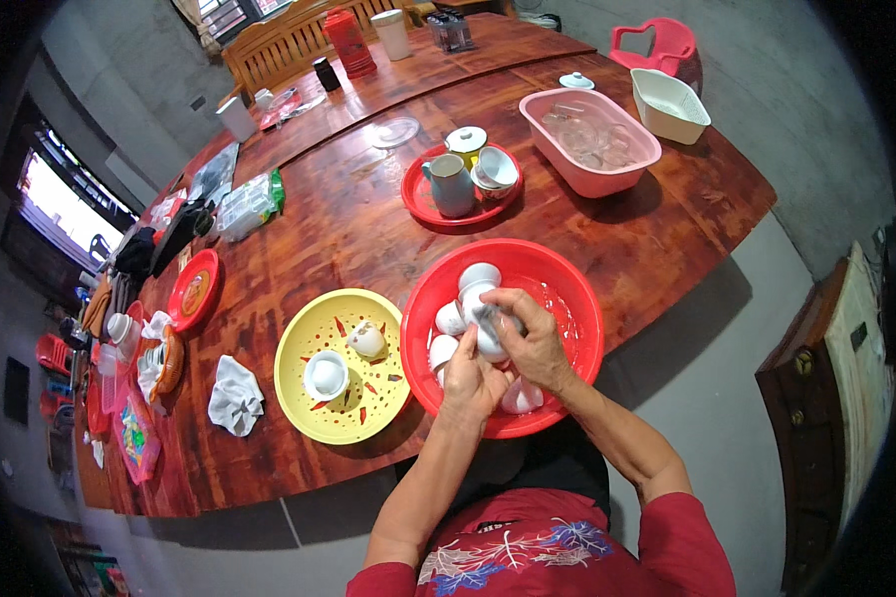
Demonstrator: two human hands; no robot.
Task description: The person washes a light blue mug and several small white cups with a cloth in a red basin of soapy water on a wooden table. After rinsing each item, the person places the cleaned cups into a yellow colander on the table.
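A red basin (589,308) stands at the table's near edge with several white cups (450,318) in it. Over it, my left hand (471,383) is closed around a white cup (490,349), its fingers along the side. My right hand (533,343) is pinched on a grey scrubbing pad (492,322), pressed against that cup; the fingers partly hide it. Another white piece (523,395) lies in the basin below my wrists. Just left is a yellow perforated basin (304,413), which bears a white cup (327,376) and a small round white pot (366,339).
Beyond the red basin, a red tray (415,207) carries a mug, cups and a lidded pot. A pink tub (592,181) of glassware and a cream basket (679,127) stand far right. Left are a crumpled white cloth (236,396), a red plate (194,289) and clutter.
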